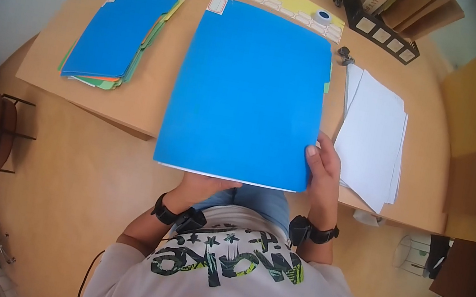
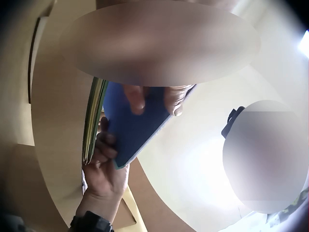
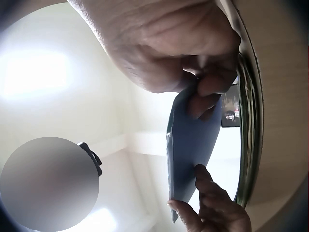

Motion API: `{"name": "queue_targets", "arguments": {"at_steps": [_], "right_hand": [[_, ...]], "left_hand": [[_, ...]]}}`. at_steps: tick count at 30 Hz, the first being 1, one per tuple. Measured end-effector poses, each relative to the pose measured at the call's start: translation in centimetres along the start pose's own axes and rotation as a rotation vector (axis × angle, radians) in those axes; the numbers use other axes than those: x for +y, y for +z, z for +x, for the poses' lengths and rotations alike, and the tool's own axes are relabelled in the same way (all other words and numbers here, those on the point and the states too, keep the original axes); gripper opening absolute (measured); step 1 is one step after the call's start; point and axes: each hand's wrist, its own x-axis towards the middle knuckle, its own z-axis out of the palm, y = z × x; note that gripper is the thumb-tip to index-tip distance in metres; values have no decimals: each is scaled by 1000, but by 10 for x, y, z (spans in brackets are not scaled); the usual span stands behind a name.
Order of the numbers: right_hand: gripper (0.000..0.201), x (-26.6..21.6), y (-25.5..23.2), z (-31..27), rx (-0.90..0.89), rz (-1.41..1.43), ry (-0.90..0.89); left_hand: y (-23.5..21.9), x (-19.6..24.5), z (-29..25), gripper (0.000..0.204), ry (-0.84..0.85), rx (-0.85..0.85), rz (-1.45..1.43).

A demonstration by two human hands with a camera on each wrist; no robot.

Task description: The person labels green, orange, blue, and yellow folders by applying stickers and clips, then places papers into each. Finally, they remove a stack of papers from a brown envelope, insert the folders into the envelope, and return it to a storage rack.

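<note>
Head view: the blue folder (image 1: 247,93) is held over the near edge of the desk (image 1: 133,99). The right hand (image 1: 326,163) is clamped on its right side, thumb uppermost. The left hand (image 1: 200,186) bears it from beneath, at its lower edge. A red-bordered white label (image 1: 217,5) marks the folder – writing not legible. A folder stack (image 1: 113,27) lies on the desk's left, white paper (image 1: 373,133) on its right. The inverted shirt print (image 1: 218,265) appears to read "Make".

Left wrist view: left fingertips touch the folder's underside, thumb apart.

Right wrist view: right fingers curl against the folder – left thumb and fingers stand spread.
</note>
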Motion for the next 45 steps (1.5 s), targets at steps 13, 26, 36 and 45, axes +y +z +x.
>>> {"name": "queue_targets", "arguments": {"at_steps": [13, 26, 36, 45], "right_hand": [[35, 1, -4, -2, -25, 89, 32], [49, -2, 7, -7, 85, -147, -34], [51, 5, -3, -7, 23, -165, -102], [51, 2, 1, -7, 10, -152, -71]], "left_hand": [[9, -2, 2, 37, -124, 41, -322], [-56, 47, 19, 33, 123, 396, -151], [-290, 115, 83, 4, 10, 769, -57], [-316, 101, 81, 22, -231, 918, 436]]}}
